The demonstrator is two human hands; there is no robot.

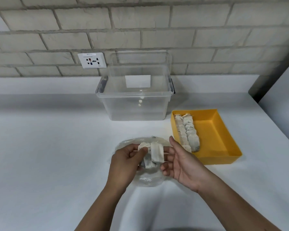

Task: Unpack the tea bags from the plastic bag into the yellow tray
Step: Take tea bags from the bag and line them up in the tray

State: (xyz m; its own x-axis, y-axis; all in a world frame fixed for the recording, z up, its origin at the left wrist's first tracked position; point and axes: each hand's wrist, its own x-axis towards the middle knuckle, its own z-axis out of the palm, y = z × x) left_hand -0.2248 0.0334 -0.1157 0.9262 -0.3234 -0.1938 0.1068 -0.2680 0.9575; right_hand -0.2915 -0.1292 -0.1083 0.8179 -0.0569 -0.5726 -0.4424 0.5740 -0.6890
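One view only: head-worn wide-angle camera, looking forward and down across counter [57,147]; left hand [123,162] and right hand [182,165] close beneath; brick wall [140,30] farthest.

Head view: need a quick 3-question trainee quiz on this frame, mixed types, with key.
1. True or false: the yellow tray is empty.
2. The stacked tea bags line the tray's: A) left side B) right side C) middle.
3. Short answer: what lies on the counter under the left hand and right hand?
Key: 1 false; 2 A; 3 the plastic bag.
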